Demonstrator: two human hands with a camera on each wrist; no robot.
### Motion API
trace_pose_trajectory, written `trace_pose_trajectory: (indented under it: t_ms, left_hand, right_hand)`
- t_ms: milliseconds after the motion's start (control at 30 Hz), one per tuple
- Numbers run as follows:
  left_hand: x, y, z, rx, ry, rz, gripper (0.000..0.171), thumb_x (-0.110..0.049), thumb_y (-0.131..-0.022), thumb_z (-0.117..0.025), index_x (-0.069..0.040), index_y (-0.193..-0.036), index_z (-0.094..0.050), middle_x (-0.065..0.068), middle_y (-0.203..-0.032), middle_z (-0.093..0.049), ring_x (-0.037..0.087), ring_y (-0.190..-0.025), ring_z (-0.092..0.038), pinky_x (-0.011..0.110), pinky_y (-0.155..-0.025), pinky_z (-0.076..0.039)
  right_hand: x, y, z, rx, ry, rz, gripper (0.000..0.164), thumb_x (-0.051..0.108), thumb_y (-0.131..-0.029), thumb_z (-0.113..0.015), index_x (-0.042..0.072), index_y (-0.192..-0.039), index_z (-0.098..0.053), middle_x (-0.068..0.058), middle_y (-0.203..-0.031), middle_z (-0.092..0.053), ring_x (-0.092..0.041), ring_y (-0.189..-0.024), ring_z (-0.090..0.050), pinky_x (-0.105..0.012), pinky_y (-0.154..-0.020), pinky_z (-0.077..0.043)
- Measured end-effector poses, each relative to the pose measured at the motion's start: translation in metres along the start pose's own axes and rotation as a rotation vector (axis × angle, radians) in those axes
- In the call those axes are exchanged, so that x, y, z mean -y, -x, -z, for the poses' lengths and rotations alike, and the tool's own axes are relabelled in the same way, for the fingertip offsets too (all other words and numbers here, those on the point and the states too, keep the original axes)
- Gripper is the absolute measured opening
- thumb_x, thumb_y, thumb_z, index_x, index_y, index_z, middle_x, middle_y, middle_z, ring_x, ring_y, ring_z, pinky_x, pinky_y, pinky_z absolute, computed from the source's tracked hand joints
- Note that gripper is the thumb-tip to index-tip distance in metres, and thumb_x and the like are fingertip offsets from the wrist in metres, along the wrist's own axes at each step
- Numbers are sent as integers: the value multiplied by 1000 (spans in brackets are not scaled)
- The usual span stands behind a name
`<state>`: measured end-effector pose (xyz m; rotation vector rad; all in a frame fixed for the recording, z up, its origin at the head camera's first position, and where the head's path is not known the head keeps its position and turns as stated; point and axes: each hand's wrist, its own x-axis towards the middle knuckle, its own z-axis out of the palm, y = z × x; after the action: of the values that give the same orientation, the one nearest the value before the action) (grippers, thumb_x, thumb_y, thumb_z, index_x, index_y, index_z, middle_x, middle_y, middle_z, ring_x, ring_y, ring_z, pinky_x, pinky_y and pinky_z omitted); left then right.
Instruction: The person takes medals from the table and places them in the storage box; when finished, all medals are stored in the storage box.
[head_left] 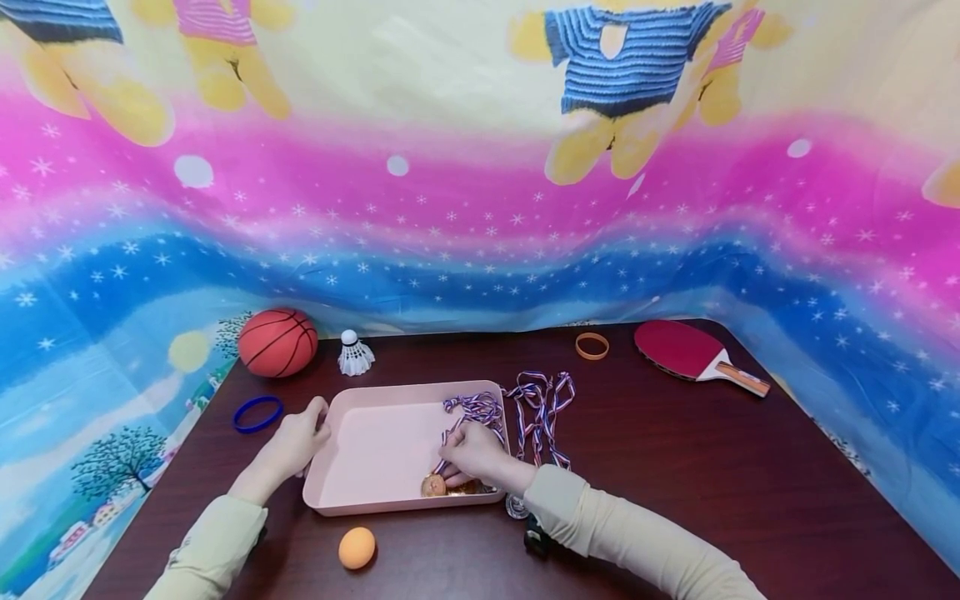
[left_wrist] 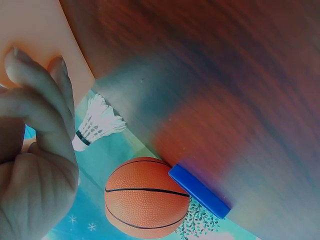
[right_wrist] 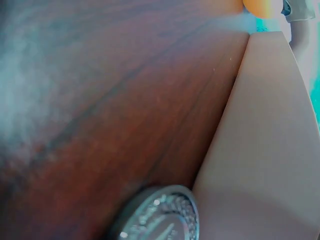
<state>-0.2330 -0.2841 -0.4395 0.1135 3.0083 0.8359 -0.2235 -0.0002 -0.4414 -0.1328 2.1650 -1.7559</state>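
A pink tray (head_left: 390, 446) lies on the dark table. At its left rim is my left hand (head_left: 296, 437), its curled fingers gripping the edge; the left wrist view shows the same fingers (left_wrist: 42, 95) bent at the tray wall. Over the tray's right end, my right hand (head_left: 474, 454) pinches the striped ribbon of a gold medal (head_left: 433, 485). More gold medals lie partly hidden beneath that hand, their ribbons (head_left: 480, 407) bunched behind it. Just outside the right wall rests a silver medal (right_wrist: 165, 217), partly covered by my sleeve in the head view.
Striped ribbons (head_left: 540, 408) spread right of the tray. An orange ball (head_left: 357, 548) sits in front. Around the back are a small basketball (head_left: 277, 343), a shuttlecock (head_left: 356, 354), an orange wristband (head_left: 592, 347) and a table tennis bat (head_left: 678, 348). A blue wristband (head_left: 257, 414) lies left.
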Motion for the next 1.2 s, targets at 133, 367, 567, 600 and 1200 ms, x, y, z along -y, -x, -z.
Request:
trace_pose_trajectory:
  t_ms: [133,367,567,600,1200]
  left_hand:
    - [0,0,0,1,1,0,16,-7,-94,-45,-4,-109,-38,6,-57,-47,14,-33,-46,28,-35,-42]
    - [-1,0,1,8,2,4,16,-7,-94,-45,-4,-109,-38,6,-57,-47,15,-34,-46,28,-35,-43]
    - [0,0,0,6,-3,-1,15,-7,-94,-44,-4,-108,-38,6,-56,-46,15,-33,-46,28,-35,-42]
    - [0,0,0,5,-3,0,15,-7,-94,-44,-4,-108,-38,6,-56,-46,15,-33,-46,28,-35,-42]
    - [0,0,0,1,4,-6,16,-7,-95,-44,-3,-108,-38,6,-56,-47,14,-32,-45,28,-35,-42]
  right_hand:
    - [-2,-1,-1,15,-5,-7,13,-4,-87,-58,0,-79,-49,-20,-77,-68,-25,-61,-70,-28,-55,-58]
    - [-1,0,3,22,29,2,11,-5,-85,-60,-2,-81,-50,-15,-72,-63,-24,-60,-69,-29,-54,-58]
    - [1,1,8,33,68,16,7,-8,-83,-58,-4,-83,-51,-21,-71,-67,-28,-63,-71,-27,-52,-57]
    - [1,0,8,35,75,22,7,-8,-83,-57,-4,-83,-51,-22,-71,-68,-29,-64,-72,-27,-52,-57]
    - [22,12,45,78,139,97,11,-2,-83,-62,-6,-90,-54,-22,-80,-67,-26,-65,-71,-31,-56,-58]
